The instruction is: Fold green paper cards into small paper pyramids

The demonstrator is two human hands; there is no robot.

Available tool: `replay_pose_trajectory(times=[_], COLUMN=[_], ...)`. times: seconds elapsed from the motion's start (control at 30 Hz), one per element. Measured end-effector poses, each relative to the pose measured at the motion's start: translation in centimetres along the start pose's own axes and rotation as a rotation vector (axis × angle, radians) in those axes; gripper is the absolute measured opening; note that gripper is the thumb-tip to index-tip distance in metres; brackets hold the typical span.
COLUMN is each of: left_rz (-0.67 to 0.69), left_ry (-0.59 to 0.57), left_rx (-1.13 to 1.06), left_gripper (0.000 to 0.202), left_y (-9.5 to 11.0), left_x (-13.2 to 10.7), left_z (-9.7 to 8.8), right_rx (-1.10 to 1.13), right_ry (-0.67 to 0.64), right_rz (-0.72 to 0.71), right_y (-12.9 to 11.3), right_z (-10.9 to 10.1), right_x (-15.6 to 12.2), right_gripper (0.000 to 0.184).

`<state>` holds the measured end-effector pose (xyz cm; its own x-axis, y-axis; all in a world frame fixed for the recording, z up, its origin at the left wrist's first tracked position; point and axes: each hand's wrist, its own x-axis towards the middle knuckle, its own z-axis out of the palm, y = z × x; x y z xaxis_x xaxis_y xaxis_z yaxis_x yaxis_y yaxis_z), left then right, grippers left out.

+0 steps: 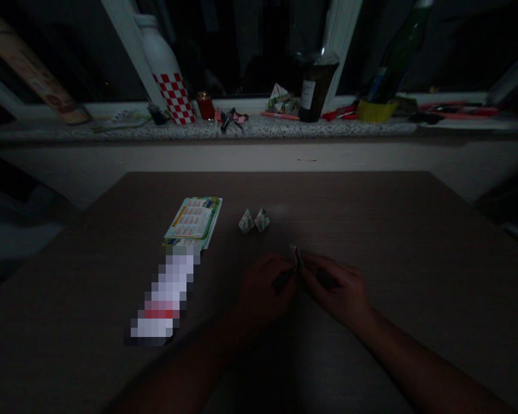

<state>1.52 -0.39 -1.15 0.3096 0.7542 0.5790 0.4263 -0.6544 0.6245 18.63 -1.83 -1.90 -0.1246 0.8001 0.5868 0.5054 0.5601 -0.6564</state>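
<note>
A brown desk (397, 224) fills most of the dim view. Behind it, beneath dark window panes, runs a speckled stone sill (263, 130).

The person's two bare hands are over the near middle of the desk, forearms coming in from the bottom corners. The left hand (263, 290) is in deep shadow, the right hand (339, 287) a little lighter. They nearly meet, fingertips turned toward each other.

On the sill, a tall tan container (34, 66) leans at the far left. A white bottle (166, 66) with red checks stands nearer the middle, a green bottle (403, 49) well to the right, and a dark cup (316, 86) with a pale label between them. A small red jar (206, 106) is just beside the white bottle.

Left of the hands lies a stack of printed cards (190, 221); a long pale patch (168, 287) next to it is blurred into blocks, so what it is cannot be told.

Beyond the hands, two folded paper pieces (262, 220) sit side by side. Smallest is the folded strip (293, 253) between the fingertips: each hand's grip is pinched closed on it, its upper end sticking up.
</note>
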Motion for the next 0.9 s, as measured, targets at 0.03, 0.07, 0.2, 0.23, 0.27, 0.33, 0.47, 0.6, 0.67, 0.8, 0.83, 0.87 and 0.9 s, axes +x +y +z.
replay_pose_trajectory(times=[0.03, 0.07, 0.2, 0.23, 0.27, 0.33, 0.47, 0.6, 0.67, 0.8, 0.83, 0.87, 0.9], left_rz=[-0.018, -0.043, -0.134, -0.142, -0.141, -0.102, 0.055, 0.095, -0.041, -0.571, -0.674, -0.744, -0.781], left_ry=[-0.001, -0.001, 0.036, 0.048, 0.059, 0.071, 0.043, -0.070, -0.087, -0.022, -0.036, -0.068, -0.114], left_rx=[-0.002, -0.005, -0.021, -0.021, -0.018, -0.014, -0.032, -0.185, -0.314, -0.609, -0.677, -0.733, -0.774], left_gripper=[0.010, 0.009, 0.006, 0.006, 0.006, 0.009, 0.015, 0.019, 0.021, 0.019, 0.021, 0.022, 0.022], left_y=[0.0, 0.0, 0.0, -0.1, -0.1, -0.2, 0.2, 0.7, 0.7, 0.2, 0.0, 0.0, -0.1], left_x=[0.0, 0.1, 0.3, 0.4, 0.4, 0.3, 0.1, 0.0, 0.1, 0.5, 0.6, 0.8, 0.9], left_z=[-0.1, -0.2, -0.9, -1.1, -1.1, -1.1, -0.8, -0.9, -1.0, -1.1, -1.1, -1.0, -1.0], right_rx=[0.001, 0.000, 0.011, 0.020, 0.029, 0.039, 0.025, 0.033, 0.063, 0.098, 0.104, 0.112, 0.119], right_ry=[0.003, 0.009, 0.024, 0.023, 0.024, 0.032, 0.037, 0.003, -0.010, -0.032, -0.044, -0.056, -0.064], right_rz=[0.013, 0.029, 0.103, 0.126, 0.149, 0.185, 0.203, 0.224, 0.220, 0.122, 0.097, 0.078, 0.061], right_y=[0.0, 0.0, 0.1, 0.1, 0.1, 0.2, 0.4, 0.6, 0.6, 0.3, 0.2, 0.1, 0.0], right_z=[0.0, 0.0, -0.1, -0.1, -0.1, 0.0, 0.1, -0.1, -0.3, -0.5, -0.6, -0.6, -0.6], right_x=[0.0, 0.0, 0.0, 0.1, 0.1, 0.1, 0.1, 0.2, 0.3, 0.5, 0.5, 0.5, 0.5], right_gripper=[0.026, 0.025, 0.024, 0.024, 0.023, 0.022, 0.019, 0.013, 0.012, 0.011, 0.011, 0.011, 0.011])
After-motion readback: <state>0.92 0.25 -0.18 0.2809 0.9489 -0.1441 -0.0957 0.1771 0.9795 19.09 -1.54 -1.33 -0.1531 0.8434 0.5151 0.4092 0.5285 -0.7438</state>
